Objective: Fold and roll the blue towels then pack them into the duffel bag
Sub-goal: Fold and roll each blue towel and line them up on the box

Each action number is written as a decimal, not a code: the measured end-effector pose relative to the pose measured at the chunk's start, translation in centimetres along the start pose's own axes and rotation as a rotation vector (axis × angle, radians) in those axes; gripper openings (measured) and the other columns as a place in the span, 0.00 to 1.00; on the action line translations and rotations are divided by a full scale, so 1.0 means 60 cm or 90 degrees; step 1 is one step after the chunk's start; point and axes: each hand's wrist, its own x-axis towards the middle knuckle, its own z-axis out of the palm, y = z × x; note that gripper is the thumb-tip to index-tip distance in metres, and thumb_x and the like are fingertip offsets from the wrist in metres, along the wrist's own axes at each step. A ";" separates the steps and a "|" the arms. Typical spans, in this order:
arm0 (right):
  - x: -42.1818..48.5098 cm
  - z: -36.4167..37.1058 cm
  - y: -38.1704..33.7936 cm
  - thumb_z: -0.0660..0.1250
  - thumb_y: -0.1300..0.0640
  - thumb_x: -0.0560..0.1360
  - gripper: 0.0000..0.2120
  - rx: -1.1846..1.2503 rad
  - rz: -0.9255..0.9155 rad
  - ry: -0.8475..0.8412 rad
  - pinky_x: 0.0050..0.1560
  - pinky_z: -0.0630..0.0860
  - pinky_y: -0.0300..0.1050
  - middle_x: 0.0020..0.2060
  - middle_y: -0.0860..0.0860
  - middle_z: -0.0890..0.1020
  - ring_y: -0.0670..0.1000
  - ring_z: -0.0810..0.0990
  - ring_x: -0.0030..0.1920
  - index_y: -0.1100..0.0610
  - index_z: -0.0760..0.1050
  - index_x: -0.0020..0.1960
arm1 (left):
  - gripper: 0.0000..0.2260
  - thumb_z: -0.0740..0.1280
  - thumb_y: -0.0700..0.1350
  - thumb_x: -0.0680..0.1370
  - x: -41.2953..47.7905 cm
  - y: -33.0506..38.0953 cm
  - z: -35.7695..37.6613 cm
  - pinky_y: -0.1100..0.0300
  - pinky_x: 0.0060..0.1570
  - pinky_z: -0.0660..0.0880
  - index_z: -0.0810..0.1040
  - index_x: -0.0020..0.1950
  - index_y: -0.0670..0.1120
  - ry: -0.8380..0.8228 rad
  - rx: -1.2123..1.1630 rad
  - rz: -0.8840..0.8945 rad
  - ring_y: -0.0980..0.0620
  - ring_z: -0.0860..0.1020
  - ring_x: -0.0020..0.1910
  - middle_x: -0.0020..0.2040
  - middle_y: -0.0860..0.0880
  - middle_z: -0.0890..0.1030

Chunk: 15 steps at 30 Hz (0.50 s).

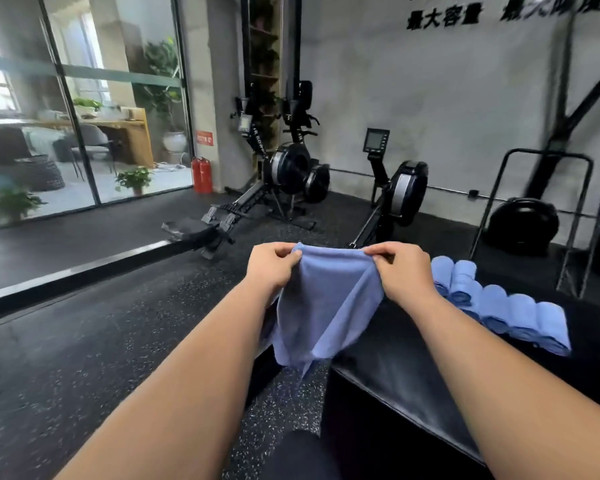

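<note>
A blue towel (326, 306) hangs in the air in front of me, loose and unfolded. My left hand (271, 268) pinches its top left corner and my right hand (402, 271) pinches its top right corner, so the cloth sags between them. Its lower end dangles over the edge of a black padded box (413, 375). Several rolled blue towels (499, 306) lie side by side in a row on the box, to the right of my right hand. No duffel bag is in view.
Two rowing machines (284, 181) (402, 195) stand ahead by the grey wall on black rubber flooring (118, 341). A black metal rack (548, 216) with weight plates is at the right. Glass panels and a red fire extinguisher (201, 174) are at the left.
</note>
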 end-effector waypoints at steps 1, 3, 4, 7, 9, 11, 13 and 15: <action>0.000 -0.026 0.007 0.68 0.64 0.78 0.15 0.001 0.007 0.010 0.61 0.78 0.45 0.50 0.45 0.88 0.49 0.84 0.55 0.47 0.88 0.50 | 0.09 0.73 0.41 0.80 0.000 0.019 0.020 0.66 0.55 0.75 0.88 0.59 0.45 -0.014 -0.005 0.011 0.58 0.83 0.54 0.54 0.52 0.87; 0.004 -0.086 0.024 0.68 0.64 0.79 0.14 -0.006 0.019 0.036 0.60 0.75 0.39 0.50 0.45 0.88 0.48 0.84 0.56 0.49 0.88 0.51 | 0.09 0.73 0.41 0.80 0.003 0.062 0.069 0.61 0.61 0.78 0.88 0.59 0.45 -0.048 -0.021 0.032 0.56 0.84 0.56 0.55 0.52 0.88; 0.007 -0.111 0.031 0.67 0.64 0.79 0.14 -0.016 0.024 0.047 0.58 0.73 0.36 0.51 0.45 0.88 0.48 0.84 0.56 0.49 0.88 0.51 | 0.09 0.73 0.41 0.80 0.005 0.082 0.089 0.59 0.64 0.78 0.88 0.59 0.45 -0.063 -0.022 0.044 0.56 0.84 0.57 0.55 0.52 0.88; 0.004 -0.203 0.051 0.67 0.64 0.79 0.14 -0.060 0.036 0.098 0.57 0.70 0.35 0.52 0.45 0.88 0.48 0.83 0.57 0.49 0.88 0.53 | 0.10 0.72 0.41 0.81 0.012 0.155 0.161 0.56 0.67 0.77 0.87 0.61 0.46 -0.136 -0.034 0.095 0.56 0.83 0.59 0.56 0.52 0.87; -0.001 -0.259 0.056 0.67 0.63 0.80 0.14 -0.086 0.041 0.147 0.56 0.69 0.34 0.53 0.45 0.88 0.48 0.83 0.58 0.50 0.88 0.55 | 0.11 0.71 0.41 0.81 0.012 0.206 0.202 0.62 0.65 0.76 0.86 0.63 0.46 -0.170 -0.037 0.141 0.57 0.82 0.59 0.57 0.53 0.86; -0.008 -0.319 0.063 0.66 0.63 0.81 0.14 -0.108 0.055 0.210 0.56 0.68 0.32 0.55 0.46 0.87 0.49 0.82 0.58 0.50 0.88 0.56 | 0.12 0.71 0.40 0.81 0.002 0.259 0.245 0.64 0.62 0.75 0.86 0.64 0.45 -0.189 -0.057 0.198 0.58 0.82 0.58 0.57 0.52 0.86; -0.017 -0.376 0.072 0.65 0.65 0.80 0.16 -0.118 0.065 0.282 0.59 0.68 0.34 0.56 0.47 0.86 0.50 0.82 0.59 0.50 0.87 0.57 | 0.12 0.72 0.41 0.81 -0.015 0.306 0.289 0.64 0.63 0.76 0.86 0.64 0.46 -0.215 -0.089 0.239 0.58 0.83 0.57 0.57 0.52 0.87; -0.036 -0.422 0.083 0.63 0.67 0.77 0.19 -0.123 0.070 0.344 0.62 0.71 0.38 0.55 0.49 0.85 0.51 0.81 0.57 0.51 0.86 0.59 | 0.13 0.72 0.41 0.81 -0.038 0.335 0.328 0.63 0.62 0.77 0.85 0.65 0.47 -0.258 -0.130 0.251 0.59 0.83 0.56 0.57 0.53 0.87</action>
